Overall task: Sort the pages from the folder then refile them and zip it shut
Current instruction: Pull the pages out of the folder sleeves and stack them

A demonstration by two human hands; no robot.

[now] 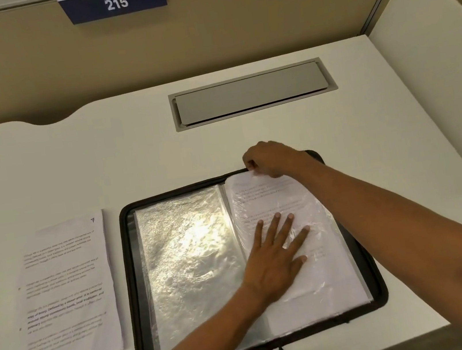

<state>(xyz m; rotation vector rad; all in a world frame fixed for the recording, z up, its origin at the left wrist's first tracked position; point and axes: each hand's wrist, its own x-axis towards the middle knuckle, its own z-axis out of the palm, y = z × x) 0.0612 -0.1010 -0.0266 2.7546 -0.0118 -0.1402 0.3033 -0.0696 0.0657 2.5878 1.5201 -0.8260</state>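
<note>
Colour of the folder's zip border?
Black. The folder's zip border shows best along its left edge in the head view.

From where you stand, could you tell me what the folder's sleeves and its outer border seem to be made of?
The sleeves look like thin clear plastic film, glossy: the left one is crinkled and glares strongly. The outer border looks dark and matte, likely fabric or synthetic trim; I cannot tell which.

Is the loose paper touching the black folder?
Apart. The head view shows a strip of white desk between the loose paper and the folder at its left edge.
</note>
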